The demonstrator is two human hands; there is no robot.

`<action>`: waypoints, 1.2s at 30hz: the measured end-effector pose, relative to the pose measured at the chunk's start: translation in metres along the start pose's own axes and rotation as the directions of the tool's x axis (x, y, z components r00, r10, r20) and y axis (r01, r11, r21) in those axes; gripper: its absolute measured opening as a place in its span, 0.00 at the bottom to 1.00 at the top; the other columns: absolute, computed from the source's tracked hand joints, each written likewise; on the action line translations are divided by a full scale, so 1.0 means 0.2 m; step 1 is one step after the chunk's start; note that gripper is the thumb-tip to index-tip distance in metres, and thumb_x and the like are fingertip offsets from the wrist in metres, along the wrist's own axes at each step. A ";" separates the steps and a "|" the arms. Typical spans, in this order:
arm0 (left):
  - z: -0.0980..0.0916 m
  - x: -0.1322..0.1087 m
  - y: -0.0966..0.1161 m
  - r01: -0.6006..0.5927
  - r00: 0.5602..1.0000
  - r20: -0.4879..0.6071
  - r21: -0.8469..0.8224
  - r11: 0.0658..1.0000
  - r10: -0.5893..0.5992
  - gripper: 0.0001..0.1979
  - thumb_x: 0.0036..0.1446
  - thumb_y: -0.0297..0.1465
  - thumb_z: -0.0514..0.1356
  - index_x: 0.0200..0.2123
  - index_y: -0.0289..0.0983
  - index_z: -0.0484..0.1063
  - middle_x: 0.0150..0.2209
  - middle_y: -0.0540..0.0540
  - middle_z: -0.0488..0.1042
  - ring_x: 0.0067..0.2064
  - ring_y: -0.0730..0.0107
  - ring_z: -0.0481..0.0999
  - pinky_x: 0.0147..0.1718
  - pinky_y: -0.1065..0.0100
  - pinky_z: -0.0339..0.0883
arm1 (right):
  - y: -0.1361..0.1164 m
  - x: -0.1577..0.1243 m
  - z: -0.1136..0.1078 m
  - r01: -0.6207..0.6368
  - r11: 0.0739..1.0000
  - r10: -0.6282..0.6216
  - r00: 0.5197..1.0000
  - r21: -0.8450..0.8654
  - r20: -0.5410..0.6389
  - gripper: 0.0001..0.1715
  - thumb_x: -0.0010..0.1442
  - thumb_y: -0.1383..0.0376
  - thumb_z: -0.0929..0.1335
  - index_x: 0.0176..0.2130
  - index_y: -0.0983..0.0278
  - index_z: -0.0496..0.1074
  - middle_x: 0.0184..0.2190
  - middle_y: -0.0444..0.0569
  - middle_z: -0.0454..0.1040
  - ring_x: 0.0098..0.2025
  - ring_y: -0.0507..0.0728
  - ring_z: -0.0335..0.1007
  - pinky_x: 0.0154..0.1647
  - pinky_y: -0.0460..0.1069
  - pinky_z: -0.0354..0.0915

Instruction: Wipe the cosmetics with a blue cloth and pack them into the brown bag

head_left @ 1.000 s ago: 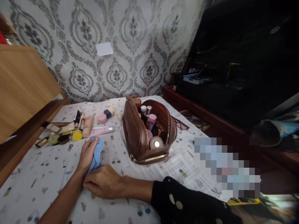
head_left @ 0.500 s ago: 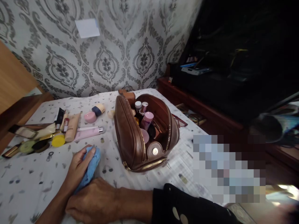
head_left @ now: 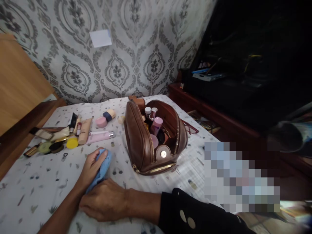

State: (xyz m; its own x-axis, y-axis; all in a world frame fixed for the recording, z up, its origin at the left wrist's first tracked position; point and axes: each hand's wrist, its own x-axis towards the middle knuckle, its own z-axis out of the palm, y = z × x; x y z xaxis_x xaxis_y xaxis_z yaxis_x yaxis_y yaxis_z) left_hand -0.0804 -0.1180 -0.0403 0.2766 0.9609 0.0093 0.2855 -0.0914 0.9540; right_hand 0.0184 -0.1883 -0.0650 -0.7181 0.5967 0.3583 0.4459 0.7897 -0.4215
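Observation:
My left hand (head_left: pixel 94 165) is closed on a crumpled blue cloth (head_left: pixel 104 166), its thumb lying along the top. Just below, my right hand (head_left: pixel 107 200) is a fist around the cloth's lower end; whether anything is wrapped inside is hidden. Both hands are low over the patterned sheet, left of a brown toiletry bag (head_left: pixel 140 143). The bag stands unzipped, with a pink-capped bottle (head_left: pixel 156 125), a white-capped bottle (head_left: pixel 148 110) and other cosmetics inside. Beyond my left hand lies a pink tube (head_left: pixel 101 136).
Several cosmetics lie in a group at the left, among them a yellow-lidded jar (head_left: pixel 72 142) and a beige tube (head_left: pixel 84 131). A pink round container (head_left: pixel 101 122) is farther back. Red-framed glasses (head_left: pixel 191 126) lie right of the bag. A wooden board (head_left: pixel 21 81) borders the left side.
The view has turned slightly left, so the bag, cosmetics and hands all appear farther right. Both hands keep their hold on the blue cloth, and the bag has not moved on the sheet.

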 end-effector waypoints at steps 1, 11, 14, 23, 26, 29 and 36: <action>0.00 0.00 0.00 -0.009 1.000 0.007 -0.005 1.000 0.009 0.21 0.52 0.50 0.64 0.27 0.37 0.69 0.26 0.51 0.63 0.29 0.71 0.61 0.28 0.73 0.59 | 0.00 0.00 0.00 0.003 1.000 -0.003 1.000 -0.014 -0.007 0.13 0.68 0.60 0.62 0.39 0.62 0.73 0.31 0.44 0.80 0.29 0.51 0.72 0.28 0.46 0.62; 0.01 0.00 -0.02 -0.077 0.997 0.008 -0.120 0.990 0.079 0.18 0.54 0.45 0.64 0.25 0.37 0.66 0.24 0.53 0.60 0.28 0.73 0.59 0.27 0.73 0.56 | 0.00 -0.01 0.00 0.024 1.000 -0.022 0.996 0.015 -0.088 0.11 0.66 0.67 0.63 0.34 0.65 0.73 0.28 0.47 0.80 0.29 0.53 0.74 0.31 0.47 0.62; 0.00 0.01 -0.03 -0.108 0.992 0.052 -0.072 0.992 0.112 0.19 0.57 0.47 0.60 0.27 0.37 0.64 0.24 0.53 0.58 0.28 0.73 0.58 0.26 0.72 0.54 | 0.01 -0.01 0.01 0.025 0.999 -0.021 0.992 0.030 -0.127 0.10 0.65 0.69 0.64 0.32 0.65 0.73 0.26 0.47 0.79 0.27 0.53 0.74 0.30 0.47 0.60; -0.02 0.01 -0.03 -0.204 0.975 0.084 -0.003 0.979 0.204 0.20 0.61 0.48 0.55 0.27 0.38 0.61 0.25 0.54 0.57 0.29 0.73 0.58 0.29 0.70 0.55 | 0.01 -0.01 0.02 0.001 0.996 0.012 0.989 0.093 -0.146 0.10 0.64 0.72 0.64 0.32 0.64 0.72 0.25 0.46 0.77 0.26 0.53 0.73 0.30 0.46 0.60; -0.02 0.01 -0.04 -0.209 0.974 0.090 0.013 0.978 0.207 0.20 0.61 0.48 0.54 0.27 0.38 0.61 0.25 0.54 0.57 0.29 0.73 0.58 0.30 0.69 0.54 | 0.01 -0.01 0.01 -0.002 0.995 0.018 0.988 0.102 -0.156 0.11 0.64 0.72 0.64 0.31 0.64 0.72 0.24 0.45 0.77 0.26 0.53 0.73 0.30 0.46 0.60; -0.02 0.01 -0.04 -0.206 0.975 0.091 0.019 0.978 0.204 0.20 0.61 0.48 0.54 0.27 0.38 0.61 0.25 0.54 0.57 0.29 0.72 0.58 0.30 0.69 0.54 | 0.00 -0.01 0.01 -0.001 0.995 0.018 0.987 0.103 -0.160 0.10 0.63 0.72 0.65 0.32 0.63 0.72 0.25 0.45 0.77 0.26 0.52 0.73 0.30 0.45 0.61; -0.02 0.01 -0.02 -0.202 0.974 0.110 0.000 0.979 0.201 0.22 0.61 0.50 0.55 0.27 0.38 0.61 0.25 0.54 0.56 0.28 0.73 0.58 0.29 0.70 0.54 | 0.01 -0.01 0.02 -0.022 0.996 0.036 0.985 0.087 -0.169 0.08 0.63 0.72 0.65 0.33 0.64 0.73 0.25 0.46 0.79 0.26 0.52 0.74 0.30 0.45 0.61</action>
State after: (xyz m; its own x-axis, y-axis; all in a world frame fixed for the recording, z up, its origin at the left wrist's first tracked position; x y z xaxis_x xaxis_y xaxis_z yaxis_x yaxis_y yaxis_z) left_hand -0.0846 -0.1151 -0.0438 0.4273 0.8885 0.1675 0.2241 -0.2835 0.9324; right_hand 0.0187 -0.1895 -0.0695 -0.6010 0.6405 0.4781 0.4132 0.7610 -0.5001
